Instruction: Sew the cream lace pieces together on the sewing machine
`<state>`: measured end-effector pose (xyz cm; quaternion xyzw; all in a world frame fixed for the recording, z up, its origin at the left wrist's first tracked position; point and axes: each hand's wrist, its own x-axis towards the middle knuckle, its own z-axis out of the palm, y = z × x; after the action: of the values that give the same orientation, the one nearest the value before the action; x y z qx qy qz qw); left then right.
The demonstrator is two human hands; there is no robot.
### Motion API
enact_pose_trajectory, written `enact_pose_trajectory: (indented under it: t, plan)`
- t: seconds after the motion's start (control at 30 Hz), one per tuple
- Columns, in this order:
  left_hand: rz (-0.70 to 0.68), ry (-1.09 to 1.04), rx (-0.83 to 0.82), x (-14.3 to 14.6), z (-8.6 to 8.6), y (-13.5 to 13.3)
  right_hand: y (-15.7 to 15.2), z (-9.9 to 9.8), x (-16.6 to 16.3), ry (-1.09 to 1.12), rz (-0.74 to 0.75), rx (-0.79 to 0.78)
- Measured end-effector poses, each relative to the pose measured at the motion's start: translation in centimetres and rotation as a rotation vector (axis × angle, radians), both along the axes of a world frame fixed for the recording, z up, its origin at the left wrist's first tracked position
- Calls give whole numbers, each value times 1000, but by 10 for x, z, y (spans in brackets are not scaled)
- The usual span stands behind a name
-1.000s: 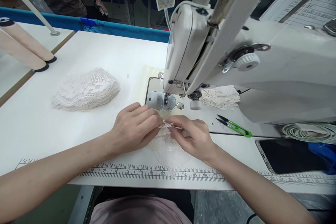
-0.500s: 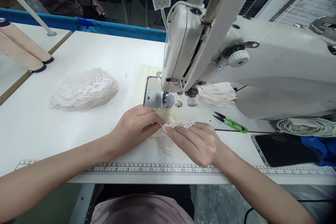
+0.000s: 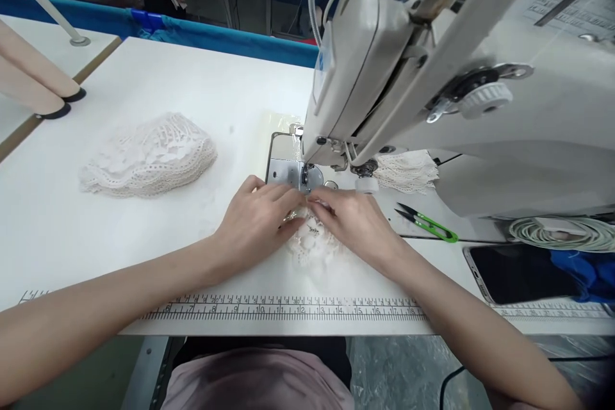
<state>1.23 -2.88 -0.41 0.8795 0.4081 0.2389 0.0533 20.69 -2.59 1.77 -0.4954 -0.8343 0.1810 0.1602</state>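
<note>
A piece of white lace [image 3: 314, 240] lies on the table just in front of the sewing machine [image 3: 350, 70]. My left hand [image 3: 262, 218] grips its upper left edge between thumb and fingers, close to the metal needle plate [image 3: 283, 171]. From the other side, my right hand [image 3: 358, 221] pinches the same edge, its fingertips nearly meeting the left ones below the presser foot [image 3: 305, 176]. The fingers partly cover the lace, and its edge at the foot is hidden.
A stack of white lace pieces [image 3: 151, 157] sits to the left, and more lace [image 3: 406, 171] lies behind the needle. Green thread snips [image 3: 427, 224], a phone [image 3: 521, 274] and a coiled pale cord [image 3: 562, 234] are on the right. A printed ruler [image 3: 283, 309] runs along the front edge.
Both hands have moved forward with the lace, from the table's front part up to the presser foot. The lace now lies spread below the fingers. The camera view has shifted slightly.
</note>
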Motion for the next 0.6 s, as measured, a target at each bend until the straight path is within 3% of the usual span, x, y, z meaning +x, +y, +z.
enact_pose_trajectory:
  t: [0.13, 0.23, 0.47, 0.6]
  plan:
    - [-64, 70, 315, -1, -2, -1, 6, -15, 0, -12, -42, 86]
    - [-127, 127, 439, -3, -1, -7, 7, -19, 4, -24, -61, 157]
    - [-134, 231, 342, -5, -3, -15, 4, -23, 13, -61, -63, 351]
    - [-136, 234, 349, -5, -3, -14, 2, -23, 10, -56, -28, 327]
